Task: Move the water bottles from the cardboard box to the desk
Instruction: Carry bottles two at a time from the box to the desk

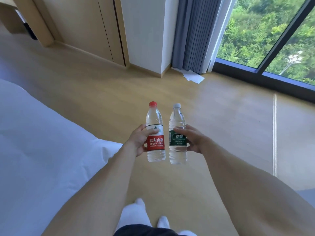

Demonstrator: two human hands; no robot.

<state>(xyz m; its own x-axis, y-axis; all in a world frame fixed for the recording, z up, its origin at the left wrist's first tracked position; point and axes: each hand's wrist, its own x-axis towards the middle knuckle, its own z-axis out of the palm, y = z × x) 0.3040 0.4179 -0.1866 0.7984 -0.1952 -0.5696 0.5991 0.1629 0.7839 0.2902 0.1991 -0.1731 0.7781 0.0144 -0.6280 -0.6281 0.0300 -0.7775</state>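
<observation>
**Carry Phase: Two Bottles in Transit, One per Hand**

Head view. The left hand [139,142] is wrapped around the red-labelled bottle [155,133], with the thumb lying across the label front and the remaining fingers behind it. The right hand [191,139] is clamped on the green-labelled bottle [177,135], thumb over the upper edge of the label. Both bottles are upright, capped, apparently full, and held just beside each other in mid-air above the wooden floor [85,92]. Neither the cardboard box nor the desk can be identified in this view, so the remaining travel cannot be judged.

Procedure for the step in hand:
- Keep each grip centred on the label band, where the bottle wall is likely stiffest.
- Hold both bottles vertical; full bottles probably swing if tilted.
- Maintain a small gap between them to prevent knocking.
- Pass clear of the white bed [34,133] on the left side.

Arm pose. Both forearms extend forward and converge toward the centre line, wrists level, palms facing inward. White-socked feet [163,222] appear below, between the arms.
</observation>
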